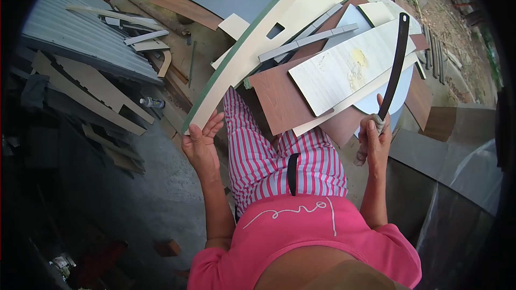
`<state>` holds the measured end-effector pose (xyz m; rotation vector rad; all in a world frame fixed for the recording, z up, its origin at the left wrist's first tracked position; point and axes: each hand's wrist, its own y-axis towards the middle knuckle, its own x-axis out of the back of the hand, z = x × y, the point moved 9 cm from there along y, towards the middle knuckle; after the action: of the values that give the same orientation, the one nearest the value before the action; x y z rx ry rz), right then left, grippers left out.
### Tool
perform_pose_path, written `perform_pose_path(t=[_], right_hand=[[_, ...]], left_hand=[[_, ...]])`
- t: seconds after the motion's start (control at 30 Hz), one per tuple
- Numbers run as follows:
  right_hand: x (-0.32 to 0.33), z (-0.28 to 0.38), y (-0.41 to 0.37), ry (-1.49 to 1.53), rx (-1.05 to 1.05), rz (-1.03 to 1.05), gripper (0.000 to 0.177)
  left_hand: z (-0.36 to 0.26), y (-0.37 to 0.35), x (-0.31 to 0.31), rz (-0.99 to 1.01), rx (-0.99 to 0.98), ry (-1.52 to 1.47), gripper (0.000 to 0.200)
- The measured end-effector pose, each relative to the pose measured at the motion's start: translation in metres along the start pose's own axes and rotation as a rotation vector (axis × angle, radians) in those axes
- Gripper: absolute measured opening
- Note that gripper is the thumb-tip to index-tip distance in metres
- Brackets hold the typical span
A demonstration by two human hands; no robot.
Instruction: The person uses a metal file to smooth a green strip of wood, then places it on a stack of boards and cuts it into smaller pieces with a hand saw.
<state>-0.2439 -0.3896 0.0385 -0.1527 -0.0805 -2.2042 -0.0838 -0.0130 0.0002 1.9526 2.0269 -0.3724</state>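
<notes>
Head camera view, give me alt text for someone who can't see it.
A person's left hand holds the end of a long green-edged board, while the right hand grips a long dark blade by its wrapped handle. Assorted panels lie piled ahead.

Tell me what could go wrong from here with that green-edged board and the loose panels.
The green-edged board could slip or swing, as the left hand is only at its lower end. The white panel and brown panel overlap at angles near the legs, so they might slide. The long dark strip sticks up from the right hand and could knock the pile.
</notes>
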Motion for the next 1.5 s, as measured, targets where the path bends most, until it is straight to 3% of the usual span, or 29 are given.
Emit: perform_pose_path(t=[0.13,0.23,0.3,0.33,0.37,0.43,0.5,0.57,0.7,0.97,1.03,1.13,1.3,1.37,1.43,1.5], right_hand=[[0.009,0.018,-0.007,-0.113,0.040,-0.134,0.071],[0.005,0.019,-0.012,-0.226,0.121,-0.011,0.067],[-0.004,0.012,-0.022,-0.461,0.240,0.115,0.059],[-0.018,0.023,-0.027,-0.607,0.259,0.250,0.047],[-0.024,0.032,-0.030,-0.596,0.253,0.277,0.047],[-0.060,0.040,-0.049,-0.664,0.288,0.586,0.043],[-0.071,0.045,-0.056,-0.627,0.294,0.637,0.047],[-0.080,0.043,-0.065,-0.642,0.306,0.766,0.050],[-0.087,0.041,-0.067,-0.667,0.291,0.795,0.054],[-0.081,0.030,-0.064,-0.680,0.342,0.721,0.052],[-0.073,0.030,-0.055,-0.663,0.345,0.678,0.051],[-0.048,0.023,-0.035,-0.758,0.217,0.593,0.049],[0.011,0.015,0.012,-0.869,0.229,0.322,0.041],[0.040,0.001,0.034,-0.908,0.135,0.235,0.040],[0.049,0.010,0.044,-0.959,0.226,0.152,0.040],[0.040,0.019,0.039,-0.954,0.245,0.234,0.040]], left_hand=[[0.010,-0.020,-0.043,0.175,-0.035,0.053,0.047],[0.038,-0.027,-0.067,0.257,0.001,0.039,0.040],[0.051,-0.025,-0.072,0.284,0.015,0.013,0.036],[0.057,-0.024,-0.074,0.323,0.040,0.024,0.033],[0.060,-0.025,-0.075,0.368,0.062,0.038,0.031],[0.058,-0.028,-0.073,0.344,0.087,0.054,0.030],[0.058,-0.032,-0.073,0.375,0.079,0.202,0.034],[0.055,-0.032,-0.078,0.422,0.128,0.167,0.035],[0.046,-0.034,-0.083,0.422,0.091,0.260,0.034],[0.038,-0.037,-0.084,0.426,0.086,0.267,0.034],[0.038,-0.036,-0.081,0.419,0.046,0.458,0.034],[0.039,-0.035,-0.084,0.422,0.043,0.255,0.033],[0.036,-0.036,-0.086,0.428,0.017,0.253,0.033],[0.036,-0.035,-0.086,0.440,0.009,0.243,0.033],[0.039,-0.035,-0.084,0.436,0.049,0.260,0.033],[0.037,-0.035,-0.085,0.425,0.035,0.243,0.032]])
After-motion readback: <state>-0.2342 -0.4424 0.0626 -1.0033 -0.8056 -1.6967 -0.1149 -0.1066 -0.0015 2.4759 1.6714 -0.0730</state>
